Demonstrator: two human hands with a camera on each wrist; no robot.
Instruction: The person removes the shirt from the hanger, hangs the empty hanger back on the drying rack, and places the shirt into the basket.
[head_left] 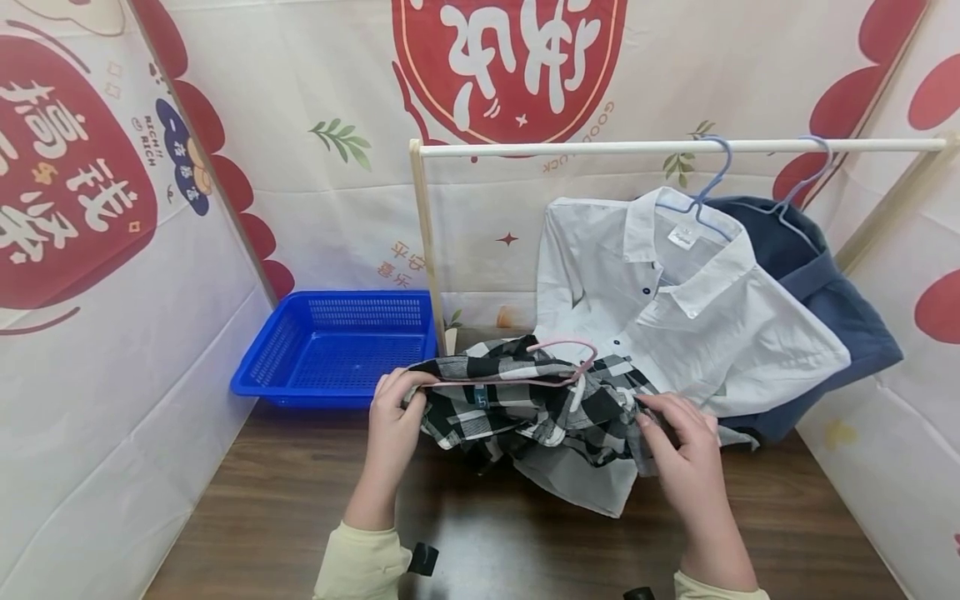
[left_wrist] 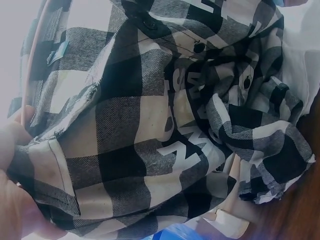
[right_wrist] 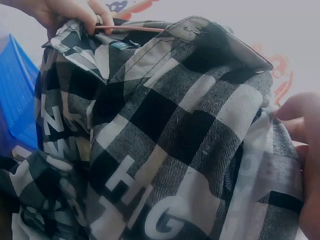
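A black-and-white checked shirt point(head_left: 457, 412) with white printed letters hangs bunched between my two hands above the table. Inside its collar lies a pink hanger point(head_left: 510, 382), its hook curving up near the shirt's middle. With fingers and thumb, my left hand point(head_left: 395, 417) grips the left end of the hanger together with the shirt cloth. My right hand point(head_left: 686, 450) pinches the shirt at its right side. The right wrist view shows the shirt front point(right_wrist: 155, 115) draped between the hands. The hanger's right end is hidden in the cloth.
A wooden rack with a white rail point(head_left: 525, 151) stands behind. From it hang a white shirt point(head_left: 592, 275) and a dark blue garment point(head_left: 862, 317), on blue hangers point(head_left: 722, 175). A blue plastic basket point(head_left: 300, 395) sits left of the rack on the wooden table point(head_left: 247, 500).
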